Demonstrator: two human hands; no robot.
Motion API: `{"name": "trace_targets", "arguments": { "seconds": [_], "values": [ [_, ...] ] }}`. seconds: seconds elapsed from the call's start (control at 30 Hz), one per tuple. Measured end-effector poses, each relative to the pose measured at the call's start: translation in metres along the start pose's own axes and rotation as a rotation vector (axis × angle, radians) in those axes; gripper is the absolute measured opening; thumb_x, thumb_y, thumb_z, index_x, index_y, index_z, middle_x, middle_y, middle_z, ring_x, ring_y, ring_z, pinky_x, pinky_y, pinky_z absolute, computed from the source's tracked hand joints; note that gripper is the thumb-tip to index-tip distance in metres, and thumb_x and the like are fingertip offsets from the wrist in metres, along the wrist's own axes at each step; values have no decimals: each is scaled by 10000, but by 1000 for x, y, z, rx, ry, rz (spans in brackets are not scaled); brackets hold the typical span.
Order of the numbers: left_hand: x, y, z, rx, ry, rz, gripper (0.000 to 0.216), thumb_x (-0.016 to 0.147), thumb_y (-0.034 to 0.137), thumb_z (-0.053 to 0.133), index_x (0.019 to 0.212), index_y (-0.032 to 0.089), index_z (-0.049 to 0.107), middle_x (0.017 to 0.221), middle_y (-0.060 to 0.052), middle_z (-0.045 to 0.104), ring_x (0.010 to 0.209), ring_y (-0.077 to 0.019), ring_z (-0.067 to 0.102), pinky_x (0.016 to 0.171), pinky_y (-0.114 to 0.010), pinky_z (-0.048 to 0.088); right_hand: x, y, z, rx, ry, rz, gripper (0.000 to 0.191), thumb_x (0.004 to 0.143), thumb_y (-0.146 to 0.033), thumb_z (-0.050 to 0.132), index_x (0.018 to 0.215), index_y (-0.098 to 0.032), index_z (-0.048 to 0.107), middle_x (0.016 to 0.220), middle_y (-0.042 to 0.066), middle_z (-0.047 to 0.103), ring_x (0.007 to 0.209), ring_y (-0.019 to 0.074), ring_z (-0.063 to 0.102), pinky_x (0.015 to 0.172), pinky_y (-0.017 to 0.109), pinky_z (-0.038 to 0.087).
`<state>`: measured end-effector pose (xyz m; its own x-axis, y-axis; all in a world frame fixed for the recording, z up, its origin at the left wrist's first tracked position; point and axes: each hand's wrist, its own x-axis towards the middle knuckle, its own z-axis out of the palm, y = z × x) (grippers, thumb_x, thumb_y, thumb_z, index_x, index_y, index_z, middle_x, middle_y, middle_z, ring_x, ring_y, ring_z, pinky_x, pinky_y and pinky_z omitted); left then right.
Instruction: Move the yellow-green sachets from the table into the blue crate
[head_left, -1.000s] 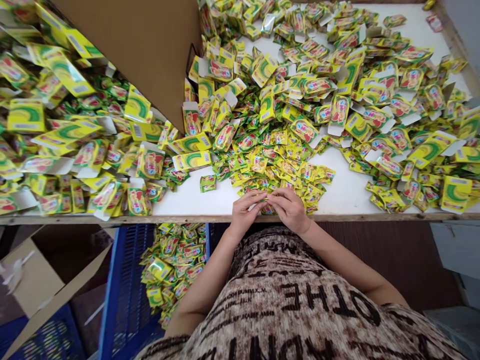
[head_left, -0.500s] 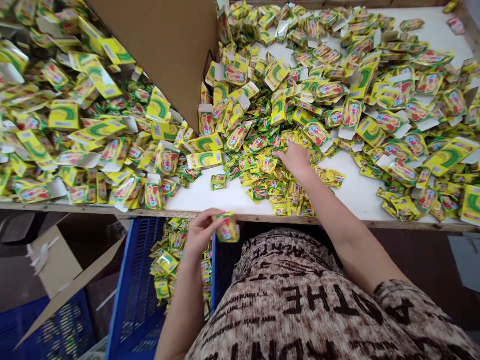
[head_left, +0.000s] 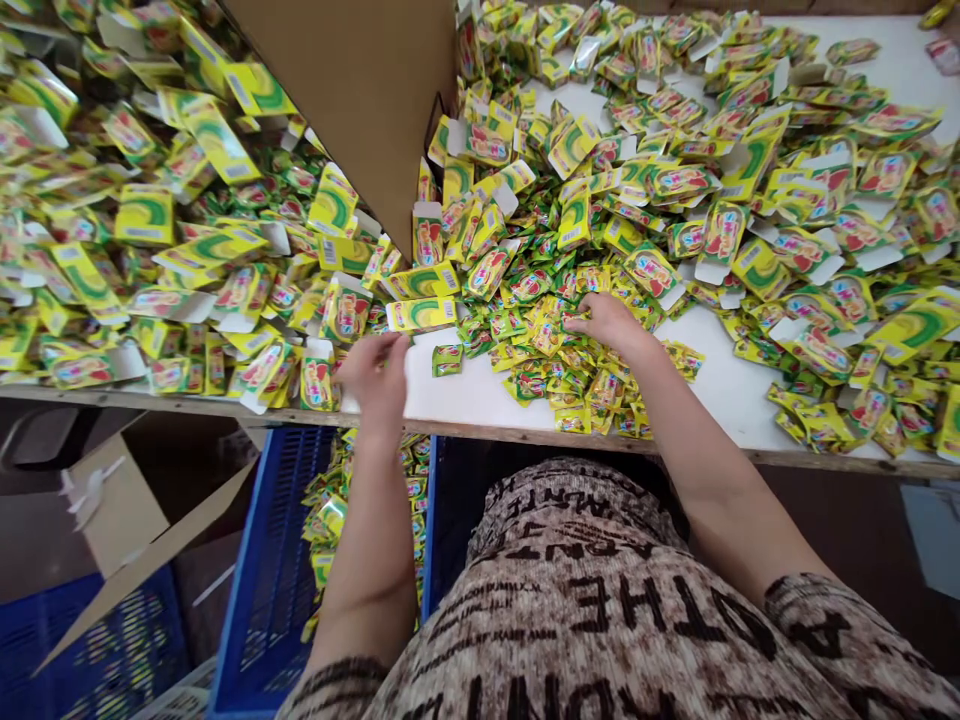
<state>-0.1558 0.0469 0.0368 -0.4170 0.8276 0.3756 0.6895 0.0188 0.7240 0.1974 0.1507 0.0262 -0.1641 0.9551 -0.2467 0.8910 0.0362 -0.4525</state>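
Note:
My left hand (head_left: 375, 378) is raised over the table's front edge, beside an upright small yellow-and-green carton (head_left: 318, 377). It is smeared by motion with its fingers bent, and no carton shows in it. My right hand (head_left: 609, 325) reaches into a heap of small yellow and green sachets (head_left: 592, 385). Its thumb and fingers are drawn together at the sachets, and what lies between them is hidden. One green sachet (head_left: 447, 360) lies apart on the white tabletop (head_left: 457, 403) between my hands. A blue crate (head_left: 259, 570) holding many packs stands below my left forearm.
Piles of yellow-and-green cartons (head_left: 217, 140) cover the left side, and more cartons (head_left: 817, 240) lie to the right. A brown cardboard panel (head_left: 360, 90) slants between the piles. An opened cardboard box (head_left: 116, 510) and another blue crate (head_left: 127, 650) stand at lower left.
My left hand has moved up and left from above the crate to the table edge; the small carton it held is no longer visible. My right hand stays at the sachets, its fingers now pointing left.

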Motion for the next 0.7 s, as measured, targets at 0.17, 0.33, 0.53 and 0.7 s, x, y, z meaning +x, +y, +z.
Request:
{"name": "trace_targets", "arguments": {
  "seconds": [0.17,0.33,0.53,0.7],
  "values": [
    [85,60,139,-79,-278,80,427,785,492,773,940,105,677,1035,-109,690,1058,-258,658,989,-500,533,-19,21,-2,172,212,-153,326,633,-365,888,780,-178,665,980,66,619,1017,265,560,915,396,454],
    [105,54,180,-34,-413,-29,605,414,301,995,880,198,623,979,-77,651,1135,-376,626,1062,-606,465,-28,18,-21,651,288,-210,256,754,-375,757,914,-199,661,911,18,650,857,201,610,824,363,491],
    [68,49,136,-64,-346,36,578,633,230,841,1141,66,620,1100,-98,589,1051,-204,563,1036,-402,467,-4,-28,-6,429,-113,-197,474,602,-244,868,1034,-200,677,700,-58,537,636,128,487,627,265,414],
    [2,59,83,-94,-278,99,647,661,189,809,1270,167,590,1119,-80,599,1072,-246,600,987,-398,503,-5,-43,22,138,2,-152,366,562,-326,892,663,-187,570,678,-35,517,663,136,451,617,266,339]
  ]
}}
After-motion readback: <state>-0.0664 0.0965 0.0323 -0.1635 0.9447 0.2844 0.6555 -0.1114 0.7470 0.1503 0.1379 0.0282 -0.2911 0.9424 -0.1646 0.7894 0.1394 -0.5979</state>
